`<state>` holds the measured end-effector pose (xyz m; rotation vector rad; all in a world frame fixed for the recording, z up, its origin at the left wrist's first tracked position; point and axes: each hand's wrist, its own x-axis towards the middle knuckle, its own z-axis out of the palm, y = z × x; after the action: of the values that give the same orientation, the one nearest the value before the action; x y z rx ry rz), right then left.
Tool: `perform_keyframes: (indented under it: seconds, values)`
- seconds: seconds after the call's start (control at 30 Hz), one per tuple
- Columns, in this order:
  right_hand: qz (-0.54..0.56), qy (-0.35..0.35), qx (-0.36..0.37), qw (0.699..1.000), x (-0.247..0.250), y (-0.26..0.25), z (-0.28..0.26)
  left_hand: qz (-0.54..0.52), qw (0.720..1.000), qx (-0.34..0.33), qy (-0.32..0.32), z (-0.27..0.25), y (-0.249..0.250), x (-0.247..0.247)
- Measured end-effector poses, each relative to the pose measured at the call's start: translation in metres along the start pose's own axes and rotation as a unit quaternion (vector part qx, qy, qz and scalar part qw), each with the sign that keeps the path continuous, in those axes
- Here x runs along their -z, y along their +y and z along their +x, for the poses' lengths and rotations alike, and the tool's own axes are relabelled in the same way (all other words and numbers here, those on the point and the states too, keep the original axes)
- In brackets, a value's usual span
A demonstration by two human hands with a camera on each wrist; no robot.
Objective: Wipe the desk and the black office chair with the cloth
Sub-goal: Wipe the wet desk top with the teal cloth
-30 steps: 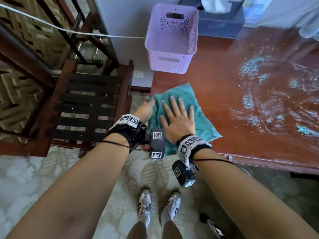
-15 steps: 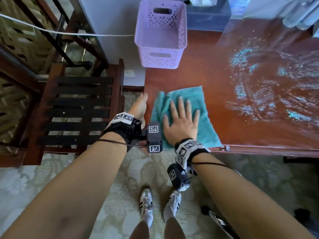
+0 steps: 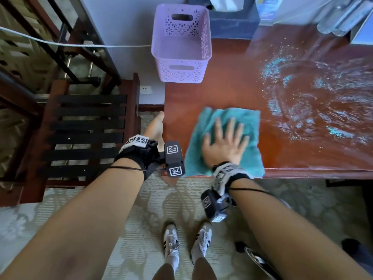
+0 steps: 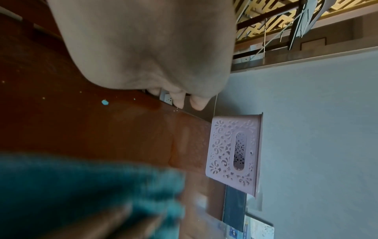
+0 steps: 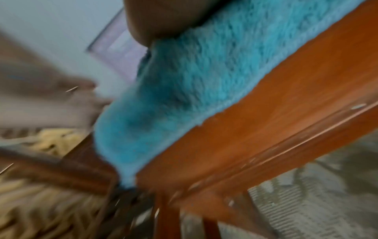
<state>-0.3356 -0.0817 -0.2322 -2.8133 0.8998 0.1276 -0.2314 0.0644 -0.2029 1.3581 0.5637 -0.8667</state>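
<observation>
A teal cloth (image 3: 251,126) lies flat on the reddish-brown desk (image 3: 222,93), near its front edge. My right hand (image 3: 226,142) presses on it with fingers spread and straight. In the right wrist view, the heel of that hand sits on the cloth (image 5: 204,80), which reaches the desk's front rim (image 5: 266,129). My left hand (image 3: 156,126) is held edge-on against the desk's left side and holds nothing. Its fingertips (image 4: 197,103) bend loosely past the desk edge (image 4: 102,129). The blurred cloth (image 4: 81,186) is a gap away from it.
Teal specks and smears (image 3: 314,102) cover the desk's right part. A lilac basket (image 3: 181,45) stands at the back left corner, a dark tissue box (image 3: 232,23) behind it. A slatted wooden chair (image 3: 84,134) stands left of the desk. A black and chrome piece (image 3: 256,261) lies on the floor.
My right hand has slid the cloth to the right along the front edge, away from the left corner. The left hand has stayed at the desk's left side, now apart from the cloth.
</observation>
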Motion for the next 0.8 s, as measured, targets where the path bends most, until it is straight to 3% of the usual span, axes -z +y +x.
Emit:
perform_keyframes:
  seconds: [0.1,0.17,0.23,0.27,0.37,0.47,0.53,0.67,0.8]
  values:
    - [-0.049,-0.083,0.238,0.966,-0.005,-0.051,-0.030,-0.045,0.998,0.026,-0.044,0.000,0.000,0.007]
    - [-0.061,-0.100,0.317,0.941,-0.003,-0.052,-0.030,-0.044,0.998,0.015,-0.051,0.000,0.002,0.014]
    - [-0.032,-0.083,0.322,0.942,0.000,-0.032,-0.018,-0.042,0.998,0.023,-0.046,0.000,0.008,0.017]
    - [-0.021,-0.071,0.291,0.954,0.002,-0.019,-0.010,-0.038,0.999,0.014,-0.035,0.000,0.009,0.018]
    - [0.007,-0.048,0.108,0.993,0.010,0.011,0.022,-0.004,0.999,0.015,-0.037,-0.006,0.015,0.022]
    - [0.029,-0.084,-0.012,0.996,0.013,-0.005,0.035,-0.003,0.999,0.029,-0.040,-0.008,0.013,0.030]
    - [0.016,-0.094,0.029,0.995,0.008,-0.034,0.027,-0.020,0.999,0.027,-0.034,-0.008,0.010,0.036]
    - [-0.026,-0.123,0.291,0.949,-0.001,-0.086,0.010,-0.034,0.999,0.007,-0.033,-0.005,0.010,0.045]
    - [-0.020,-0.157,0.356,0.921,0.004,-0.086,0.042,-0.021,0.999,-0.007,-0.036,0.001,0.022,0.043]
